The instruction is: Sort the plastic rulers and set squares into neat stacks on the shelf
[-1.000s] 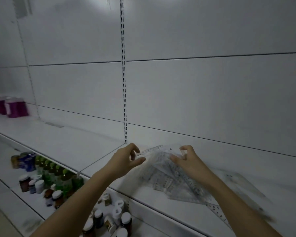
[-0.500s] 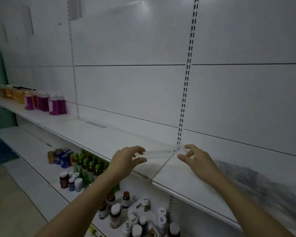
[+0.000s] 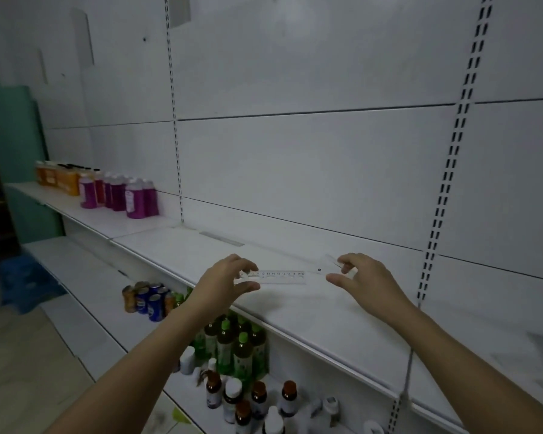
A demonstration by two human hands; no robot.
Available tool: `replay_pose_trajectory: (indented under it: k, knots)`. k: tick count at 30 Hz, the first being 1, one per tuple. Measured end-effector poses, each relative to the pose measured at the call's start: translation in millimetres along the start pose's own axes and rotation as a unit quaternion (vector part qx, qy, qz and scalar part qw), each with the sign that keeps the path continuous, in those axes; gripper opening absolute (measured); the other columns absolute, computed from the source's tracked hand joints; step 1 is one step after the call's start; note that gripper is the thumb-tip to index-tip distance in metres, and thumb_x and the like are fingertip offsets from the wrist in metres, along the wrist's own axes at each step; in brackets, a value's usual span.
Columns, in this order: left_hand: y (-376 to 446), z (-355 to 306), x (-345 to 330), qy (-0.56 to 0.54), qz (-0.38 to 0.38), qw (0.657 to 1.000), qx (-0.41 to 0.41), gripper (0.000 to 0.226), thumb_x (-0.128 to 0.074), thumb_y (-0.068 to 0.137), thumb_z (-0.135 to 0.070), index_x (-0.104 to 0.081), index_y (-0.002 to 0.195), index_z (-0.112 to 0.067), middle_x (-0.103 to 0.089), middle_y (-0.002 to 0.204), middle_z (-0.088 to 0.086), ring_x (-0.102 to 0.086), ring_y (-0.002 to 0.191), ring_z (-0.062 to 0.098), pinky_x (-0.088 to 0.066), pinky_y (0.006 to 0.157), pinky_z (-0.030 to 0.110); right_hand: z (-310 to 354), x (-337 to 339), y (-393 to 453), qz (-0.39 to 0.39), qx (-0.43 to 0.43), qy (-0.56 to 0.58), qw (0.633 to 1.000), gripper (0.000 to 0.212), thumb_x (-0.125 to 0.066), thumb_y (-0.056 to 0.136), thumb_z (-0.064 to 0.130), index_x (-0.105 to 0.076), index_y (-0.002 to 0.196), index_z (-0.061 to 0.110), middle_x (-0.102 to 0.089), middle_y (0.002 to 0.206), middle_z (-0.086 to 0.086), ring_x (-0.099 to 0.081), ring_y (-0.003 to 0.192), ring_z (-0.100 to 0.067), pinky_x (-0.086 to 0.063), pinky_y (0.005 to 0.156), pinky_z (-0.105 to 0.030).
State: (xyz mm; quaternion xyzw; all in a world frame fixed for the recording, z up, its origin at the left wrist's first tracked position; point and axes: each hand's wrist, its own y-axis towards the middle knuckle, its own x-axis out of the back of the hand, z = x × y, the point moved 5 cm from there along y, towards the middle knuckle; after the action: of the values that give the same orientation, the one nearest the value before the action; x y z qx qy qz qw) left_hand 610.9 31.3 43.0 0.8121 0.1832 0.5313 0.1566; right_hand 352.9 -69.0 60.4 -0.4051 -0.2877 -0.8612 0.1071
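Clear ruler level just above the white shelf, left hand pinching its left end, right hand at the right end, fingers curled, grip unclear
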Motion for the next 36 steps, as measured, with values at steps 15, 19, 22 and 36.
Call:
replay_pose_trajectory:
  k: [15,19,22,36]
  knots:
    - [122,193,25,0.036,0.006,0.999,0.021,0.034,-0.072,0.084,-0.035,-0.067,0.117,-0.026,-0.057,0.108,-0.007,-0.053,0.094,0.010,-0.043,0.082,0.024,55,-137,183,-0.015,0.017,-0.038,0.999,0.047,-0.067,0.080,0.054,-0.058,0.120,0.032,-0.055,0.103,0.018,-0.051,0.082,-0.008,-0.036,0.073,-0.027]
    - [157,240,18,0.019,0.021,1.000,-0.001,0.034,-0.071,0.085,-0.036,-0.067,0.116,-0.026,-0.058,0.110,-0.007,-0.056,0.098,0.012,-0.045,0.084,0.025,63,-176,215,0.008,-0.014,-0.059,0.998,0.050,-0.064,0.081,0.057,-0.058,0.123,0.031,-0.055,0.105,0.018,-0.052,0.088,-0.008,-0.038,0.075,-0.028]
    - [188,279,9,0.014,0.045,0.998,-0.029,0.034,-0.069,0.086,-0.039,-0.065,0.119,-0.028,-0.057,0.112,-0.009,-0.054,0.102,0.011,-0.043,0.087,0.024,67,-208,235,0.012,-0.043,-0.065,0.997,0.051,-0.063,0.082,0.058,-0.058,0.123,0.029,-0.056,0.106,0.016,-0.052,0.090,-0.008,-0.039,0.077,-0.027]
    - [313,337,-59,-0.065,0.167,0.968,-0.175,0.034,-0.072,0.084,-0.037,-0.067,0.115,-0.026,-0.060,0.109,-0.003,-0.055,0.102,0.015,-0.044,0.089,0.028,88,-249,256,-0.071,-0.236,-0.121,0.962,0.040,-0.066,0.083,0.047,-0.065,0.114,0.022,-0.060,0.100,0.007,-0.056,0.092,-0.015,-0.047,0.086,-0.036]
